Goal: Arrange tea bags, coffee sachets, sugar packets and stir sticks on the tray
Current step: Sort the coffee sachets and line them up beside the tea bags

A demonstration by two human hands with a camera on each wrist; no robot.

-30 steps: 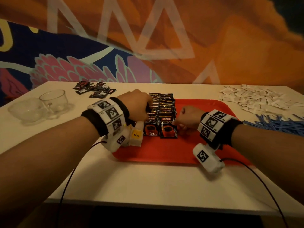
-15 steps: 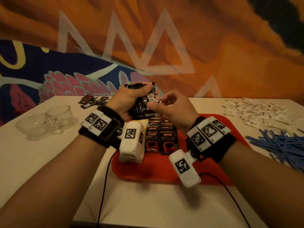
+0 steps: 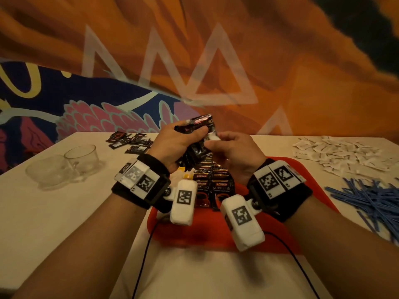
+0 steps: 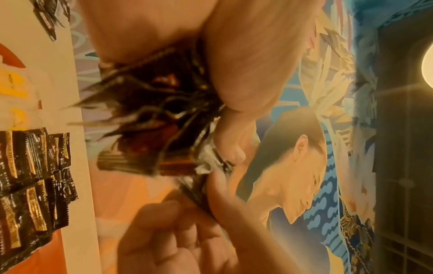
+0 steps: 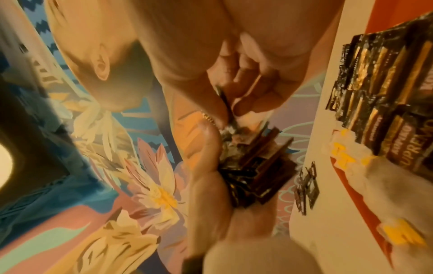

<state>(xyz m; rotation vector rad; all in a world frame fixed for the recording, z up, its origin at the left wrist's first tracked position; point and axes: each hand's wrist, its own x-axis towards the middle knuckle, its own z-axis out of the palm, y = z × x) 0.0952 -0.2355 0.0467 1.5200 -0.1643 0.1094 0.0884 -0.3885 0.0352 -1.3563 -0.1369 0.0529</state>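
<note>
Coffee sachets (image 3: 212,186) lie on the tray (image 3: 287,169), stir sticks (image 3: 371,197) to its right.

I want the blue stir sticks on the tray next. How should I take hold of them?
The stir sticks lie flat in a crisscrossed heap right of the tray. Probably come from above with the right hand, pinching a bundle across its middle, where the thin sticks overlap most.

Red tray (image 3: 319,203) flat on bench. On it: black coffee sachets (image 3: 212,182) in 2 neat overlapping cols; tea bags (image 3: 187,175) w/ yellow tags just left of them. Black sachet bunch (image 3: 195,145) held up over tray. More sachets (image 3: 129,141) loose at far left. White sugar packets (image 3: 343,155) heaped far right, blue stir sticks (image 3: 371,199) piled nearer, right of tray.
</note>
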